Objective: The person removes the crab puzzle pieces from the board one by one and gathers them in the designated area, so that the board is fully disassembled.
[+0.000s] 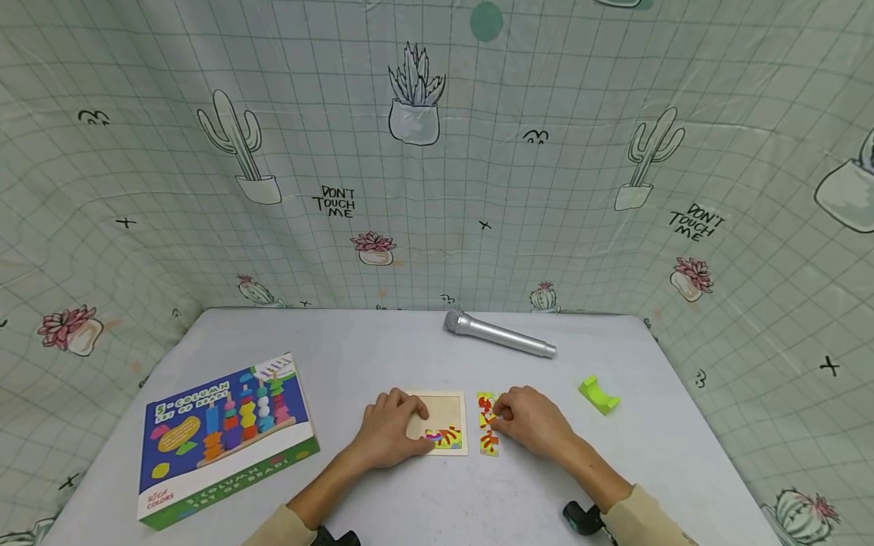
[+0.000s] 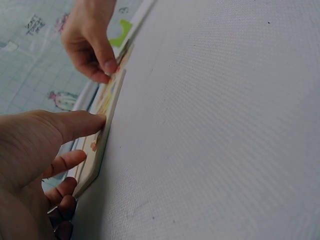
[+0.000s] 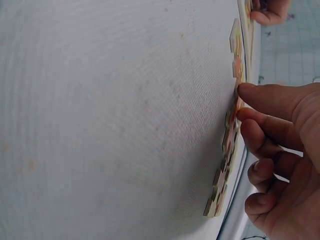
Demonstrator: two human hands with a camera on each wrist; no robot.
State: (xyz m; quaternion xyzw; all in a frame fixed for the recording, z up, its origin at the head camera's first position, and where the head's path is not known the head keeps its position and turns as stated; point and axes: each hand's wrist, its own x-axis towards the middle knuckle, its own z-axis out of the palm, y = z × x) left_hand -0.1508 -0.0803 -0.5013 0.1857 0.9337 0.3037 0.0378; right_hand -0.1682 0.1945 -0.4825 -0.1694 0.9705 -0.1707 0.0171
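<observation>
A square wooden puzzle tray (image 1: 437,406) lies on the table, with colourful puzzle pieces (image 1: 449,438) along its near side. My left hand (image 1: 392,428) rests over the tray's left part. In the left wrist view its thumb (image 2: 85,124) presses on the near side, and the other fingers, loosely bent, lie by the left edge. Right of the tray stretches a column of red and yellow pieces (image 1: 488,444). My right hand (image 1: 532,421) pinches a piece in that column between thumb (image 3: 265,97) and forefinger; the fingers partly hide it.
At the left lies a large "5-Column Set of Beads" box (image 1: 228,440). A silver microphone (image 1: 505,335) is behind the tray. A curved bright green block (image 1: 599,395) sits to the right of my right hand. Patterned cloth (image 1: 437,189) hangs behind the table.
</observation>
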